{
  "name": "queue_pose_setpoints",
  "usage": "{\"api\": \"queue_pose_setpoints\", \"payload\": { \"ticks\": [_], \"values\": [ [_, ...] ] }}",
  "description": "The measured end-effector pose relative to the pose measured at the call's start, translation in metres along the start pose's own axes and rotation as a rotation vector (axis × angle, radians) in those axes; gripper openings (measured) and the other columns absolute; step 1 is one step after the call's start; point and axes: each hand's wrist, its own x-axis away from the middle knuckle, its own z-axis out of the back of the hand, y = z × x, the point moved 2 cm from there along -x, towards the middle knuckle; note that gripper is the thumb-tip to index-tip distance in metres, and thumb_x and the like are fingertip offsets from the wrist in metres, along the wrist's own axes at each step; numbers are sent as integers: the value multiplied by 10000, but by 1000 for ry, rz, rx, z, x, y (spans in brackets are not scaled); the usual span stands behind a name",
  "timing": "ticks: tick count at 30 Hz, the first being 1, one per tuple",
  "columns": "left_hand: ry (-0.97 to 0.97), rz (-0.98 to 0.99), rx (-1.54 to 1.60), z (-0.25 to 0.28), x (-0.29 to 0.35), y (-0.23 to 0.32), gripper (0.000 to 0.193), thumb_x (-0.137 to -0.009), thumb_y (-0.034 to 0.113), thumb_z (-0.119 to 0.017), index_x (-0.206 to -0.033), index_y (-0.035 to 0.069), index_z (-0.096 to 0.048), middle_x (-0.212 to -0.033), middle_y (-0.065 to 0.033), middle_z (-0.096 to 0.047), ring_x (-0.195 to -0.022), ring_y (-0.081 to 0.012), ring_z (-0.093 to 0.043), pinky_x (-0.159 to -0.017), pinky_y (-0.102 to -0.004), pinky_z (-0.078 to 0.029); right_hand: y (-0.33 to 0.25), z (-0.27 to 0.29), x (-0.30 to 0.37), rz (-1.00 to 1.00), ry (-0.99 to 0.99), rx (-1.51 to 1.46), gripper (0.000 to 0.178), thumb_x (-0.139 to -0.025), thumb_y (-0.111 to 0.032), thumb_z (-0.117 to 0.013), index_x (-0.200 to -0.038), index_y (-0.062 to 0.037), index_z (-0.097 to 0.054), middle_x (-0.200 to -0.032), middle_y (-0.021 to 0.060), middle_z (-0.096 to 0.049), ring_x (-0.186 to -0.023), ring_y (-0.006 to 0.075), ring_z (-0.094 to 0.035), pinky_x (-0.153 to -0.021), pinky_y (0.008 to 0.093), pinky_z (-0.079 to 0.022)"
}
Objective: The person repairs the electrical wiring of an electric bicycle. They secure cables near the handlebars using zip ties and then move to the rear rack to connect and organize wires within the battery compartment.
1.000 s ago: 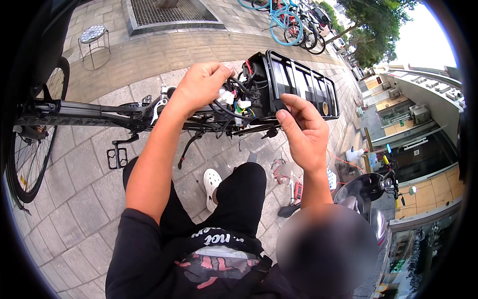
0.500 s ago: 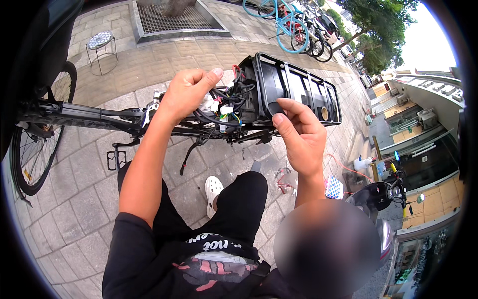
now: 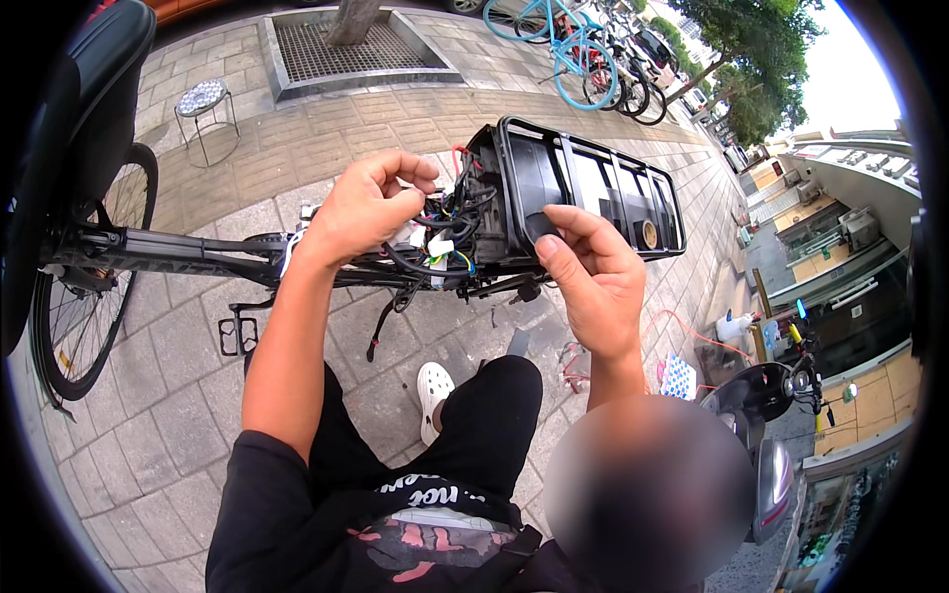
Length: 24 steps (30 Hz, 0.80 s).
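Both hands have stayed at the wires beside the black case.

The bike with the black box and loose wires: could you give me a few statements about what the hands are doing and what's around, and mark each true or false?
1. The left hand pinches wires in the wire bundle. True.
2. The right hand holds a screwdriver. False: it holds no tool; its fingers rest on the black box.
3. The bicycle stands on grass. False: it stands on paving stones.
4. Blue bicycles are parked in the background. True.
5. A small round stool stands on the pavement. True.
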Motion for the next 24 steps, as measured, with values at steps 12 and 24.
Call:
{"api": "queue_pose_setpoints", "payload": {
  "ticks": [12,24],
  "values": [
    [-161,-106,214,-8,-13,7,848,-779,-109,-562,-1609,-31,-403,-1310,-123,-712,-1102,-155,-666,-923,-268,-556,-6,3,-8,-32,-16,19,319,-1017,-16,-762,-1320,59,-696,-1161,52,-750,-1036,87,-697,-907,241,-561],
    [-207,19,373,-7,-15,6,918,-840,-31,-798,-1641,-12,-350,-1196,-64,-721,-1051,-135,-694,-911,-282,-559,-11,-1,-53,31,-51,80,319,-1011,-56,-770,-1307,47,-712,-1156,73,-765,-1041,108,-704,-911,261,-573]
  ]
}}
